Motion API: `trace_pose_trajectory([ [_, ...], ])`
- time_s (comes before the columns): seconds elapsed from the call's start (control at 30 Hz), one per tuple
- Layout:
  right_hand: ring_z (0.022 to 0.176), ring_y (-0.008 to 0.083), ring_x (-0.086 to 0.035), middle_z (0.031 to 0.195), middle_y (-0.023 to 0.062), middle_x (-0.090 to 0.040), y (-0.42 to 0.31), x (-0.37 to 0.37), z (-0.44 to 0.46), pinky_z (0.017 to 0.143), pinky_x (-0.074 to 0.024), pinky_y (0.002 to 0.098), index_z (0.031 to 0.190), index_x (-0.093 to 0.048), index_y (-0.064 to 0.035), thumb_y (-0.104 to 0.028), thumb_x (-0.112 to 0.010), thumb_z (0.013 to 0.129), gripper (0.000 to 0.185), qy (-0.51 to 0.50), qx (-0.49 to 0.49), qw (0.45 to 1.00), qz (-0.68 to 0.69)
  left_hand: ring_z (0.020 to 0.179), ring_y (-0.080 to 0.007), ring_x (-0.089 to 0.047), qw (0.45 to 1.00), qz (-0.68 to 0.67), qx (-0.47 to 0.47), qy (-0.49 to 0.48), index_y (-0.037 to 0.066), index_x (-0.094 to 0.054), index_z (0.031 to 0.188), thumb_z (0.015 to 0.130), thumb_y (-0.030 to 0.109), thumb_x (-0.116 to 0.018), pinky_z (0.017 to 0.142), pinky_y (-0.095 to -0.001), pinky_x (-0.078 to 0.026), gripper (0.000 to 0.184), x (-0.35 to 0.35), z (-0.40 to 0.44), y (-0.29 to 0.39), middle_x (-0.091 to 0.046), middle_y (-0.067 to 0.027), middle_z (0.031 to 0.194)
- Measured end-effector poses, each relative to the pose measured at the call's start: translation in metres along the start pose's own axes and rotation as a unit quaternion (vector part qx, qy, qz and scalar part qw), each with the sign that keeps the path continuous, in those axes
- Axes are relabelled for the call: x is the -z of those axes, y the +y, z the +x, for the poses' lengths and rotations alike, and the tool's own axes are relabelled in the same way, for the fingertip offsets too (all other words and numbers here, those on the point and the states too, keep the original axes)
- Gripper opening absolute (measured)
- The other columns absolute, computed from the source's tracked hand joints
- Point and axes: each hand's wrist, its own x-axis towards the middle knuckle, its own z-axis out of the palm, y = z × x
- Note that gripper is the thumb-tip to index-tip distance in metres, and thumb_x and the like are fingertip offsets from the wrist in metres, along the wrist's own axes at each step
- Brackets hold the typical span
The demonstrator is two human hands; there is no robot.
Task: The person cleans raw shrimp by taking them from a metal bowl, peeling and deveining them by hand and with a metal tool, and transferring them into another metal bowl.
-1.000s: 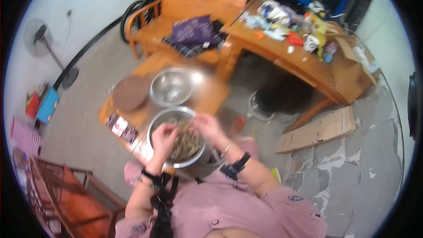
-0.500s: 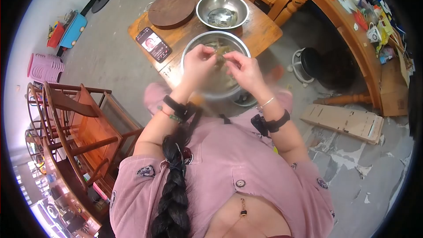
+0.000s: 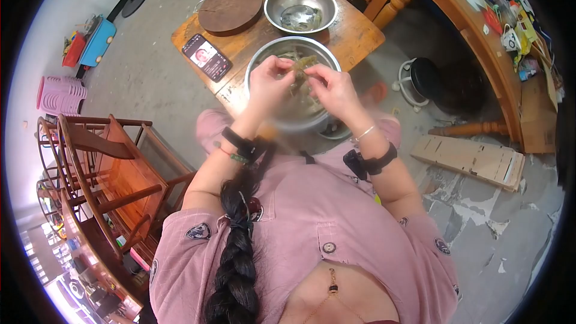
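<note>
Between my two hands, over the near metal bowl (image 3: 324, 50), is a greenish-grey shrimp (image 3: 306, 62). My left hand (image 3: 271, 86) pinches it from one side with thumb and fingers. From the other side my right hand (image 3: 333, 91) pinches it too, fingertips close to the left ones. More greenish shrimp lie in the near bowl, partly covered by my hands. A second metal bowl (image 3: 273, 13) stands just beyond, holding a little liquid and a few greyish pieces I cannot make out clearly.
On the wooden table (image 3: 355, 41) are a round wooden chopping board (image 3: 231, 9) and a lit phone (image 3: 206, 58). A black-seated stool (image 3: 423, 79) and flat cardboard (image 3: 468, 161) are to the right. A wooden chair (image 3: 135, 159) stands left.
Both hands stay over the near bowl with small finger movements, and more of the shrimp shows above the fingertips. The whole view has shifted slightly.
</note>
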Motion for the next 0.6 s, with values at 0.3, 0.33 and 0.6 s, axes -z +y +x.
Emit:
trace_pose_trajectory([
  [0.3, 0.057, 0.0238, -0.062, 0.066, 0.0156, -0.062, 0.002, -0.001, 0.002, 0.055, -0.0473, 0.033, 0.098, -0.063, -0.0007, -0.004, -0.058, 0.082, 0.017, 0.008, 0.012, 1.0, -0.019, 0.081, -0.008, -0.06, 0.997, 0.079, 0.002, -0.001, -0.002, -0.061, 0.092, 0.078, 0.001, -0.072, 0.074, -0.0214, -0.049, 0.018, 0.0, 0.0, -0.001, -0.065, -0.0043, 0.089],
  [0.33, 0.058, 0.0262, -0.062, 0.067, 0.0164, -0.062, 0.003, -0.002, 0.002, 0.056, -0.0471, 0.0338, 0.097, -0.064, -0.0008, -0.004, -0.058, 0.081, 0.016, 0.017, 0.026, 0.999, -0.032, 0.08, -0.0086, -0.06, 0.993, 0.112, -0.026, 0.007, -0.002, -0.061, 0.09, 0.078, 0.001, -0.072, 0.073, -0.0218, -0.05, 0.017, 0.0, 0.0, -0.003, -0.066, -0.005, 0.088],
  [0.6, 0.067, 0.0351, -0.063, 0.072, 0.0201, -0.062, 0.0, -0.007, 0.003, 0.06, -0.048, 0.0393, 0.094, -0.064, -0.0016, -0.004, -0.058, 0.08, 0.016, 0.021, 0.027, 0.998, -0.057, 0.078, -0.0147, -0.065, 0.959, 0.245, -0.132, 0.048, -0.002, -0.061, 0.083, 0.072, 0.001, -0.072, 0.073, -0.0246, -0.052, 0.016, -0.008, -0.005, 0.013, -0.068, -0.0106, 0.086],
])
